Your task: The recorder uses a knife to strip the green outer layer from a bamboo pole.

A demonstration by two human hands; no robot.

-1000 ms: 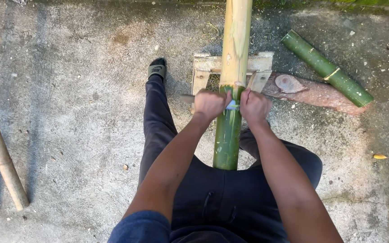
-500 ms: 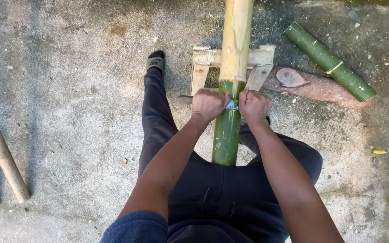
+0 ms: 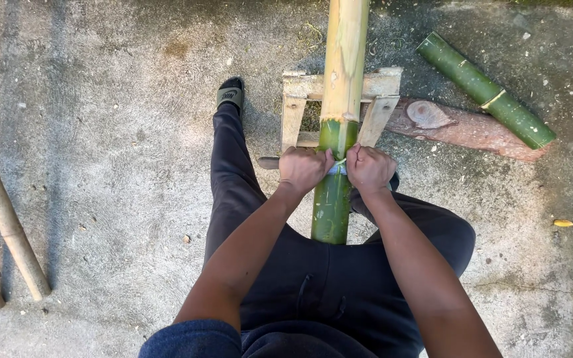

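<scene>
A long bamboo pole [image 3: 339, 99] runs from between my legs away over a small wooden stand [image 3: 296, 99]. Its far part is scraped pale yellow; the near part [image 3: 329, 209] is still green. My left hand [image 3: 304, 169] and my right hand [image 3: 368, 169] are both closed on the two ends of a blade that lies across the pole, a sliver of metal [image 3: 337, 168] showing between them. A dark handle end [image 3: 268, 162] sticks out left of my left hand. The blade sits a little below the line where green skin meets scraped surface.
A short green bamboo piece [image 3: 485, 89] lies at the upper right on a split log [image 3: 459, 129]. Two dry poles [image 3: 4, 212] lie at the left edge. My left foot in a black sandal [image 3: 230, 96] rests on the concrete ground.
Both hands with the blade have slid towards me along the pole, away from the stand, and a longer strip of green now shows beyond them.
</scene>
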